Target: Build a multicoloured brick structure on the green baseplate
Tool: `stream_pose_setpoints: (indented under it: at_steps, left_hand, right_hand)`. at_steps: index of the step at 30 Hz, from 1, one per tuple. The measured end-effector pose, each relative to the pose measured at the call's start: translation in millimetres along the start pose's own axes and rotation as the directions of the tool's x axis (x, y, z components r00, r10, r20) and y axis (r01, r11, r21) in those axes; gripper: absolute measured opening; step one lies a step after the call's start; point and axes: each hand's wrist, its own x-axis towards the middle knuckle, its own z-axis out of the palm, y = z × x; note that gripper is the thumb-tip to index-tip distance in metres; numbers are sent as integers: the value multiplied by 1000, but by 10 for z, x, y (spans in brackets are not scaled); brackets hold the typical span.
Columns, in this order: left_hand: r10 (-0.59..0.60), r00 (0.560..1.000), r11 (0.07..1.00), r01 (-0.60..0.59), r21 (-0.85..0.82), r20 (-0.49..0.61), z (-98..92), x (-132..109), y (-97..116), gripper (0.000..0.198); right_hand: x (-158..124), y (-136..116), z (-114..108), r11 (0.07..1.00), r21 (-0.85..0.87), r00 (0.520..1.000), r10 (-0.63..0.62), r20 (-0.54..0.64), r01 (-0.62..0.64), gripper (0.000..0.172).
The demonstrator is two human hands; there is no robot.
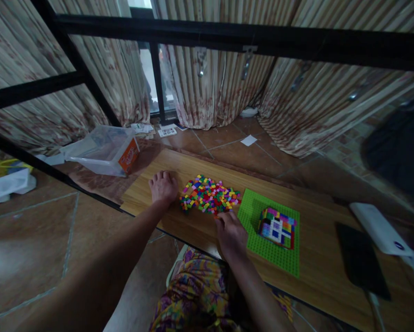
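Observation:
A loose pile of small colourful building bricks (pixel 210 194) lies on the wooden table. My left hand (pixel 163 186) rests palm down on the wood just left of the pile, fingers loosely bent and nothing seen in it. At the pile's near edge is my right hand (pixel 231 233), thumb and fingers pinched together, with a small reddish brick showing at the tips. Right of that hand lies a green studded baseplate (pixel 251 249). On it stands a low multicoloured brick structure (pixel 278 228) with white, blue and red parts; the undersides of both hands are hidden.
A black flat device (pixel 361 258) with a cable and a white oblong device (pixel 381 228) lie at the table's right. A clear plastic box (pixel 103 150) with an orange label stands on the floor beyond the left end. Black metal bars (pixel 207 30) cross above, before striped curtains.

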Motion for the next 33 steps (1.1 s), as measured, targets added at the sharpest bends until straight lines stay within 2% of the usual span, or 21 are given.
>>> stream_pose_setpoints:
  at_steps: [3,6,11,14,18,22,25,29,33]
  left_hand:
    - [-2,1000,1000,2,-10,1,-4,2,1,38]
    - [-8,1000,1000,8,-23,3,-7,4,2,39]
    - [-5,1000,1000,5,-20,5,-12,5,-4,41]
    - [2,1000,1000,-2,-7,2,-25,4,-2,42]
    - [-5,1000,1000,5,4,10,-44,2,8,42]
    - [-14,1000,1000,14,5,20,-43,6,13,43]
    - [-13,1000,1000,13,3,13,-32,12,11,43]
    - [-11,1000,1000,11,-9,6,-13,20,2,44]
    - [-4,1000,1000,4,-8,-8,-5,19,-4,44]
  right_hand:
    - [-7,12,-5,998,59,1000,14,-27,-12,21]
    - [-27,28,-26,980,196,997,56,-59,-43,24]
    - [-57,79,-112,882,454,979,181,-89,-122,28]
    - [-74,117,-199,847,524,972,185,-143,-84,29]
    - [-118,183,-350,862,506,968,137,-210,-13,28]
    - [-180,352,-523,884,467,947,167,-274,-20,27]
    - [-209,563,-651,891,444,915,250,-318,-89,29]
    - [-176,827,-801,877,427,848,389,-360,-221,36]
    - [-78,931,-893,897,338,831,407,-380,-285,34]
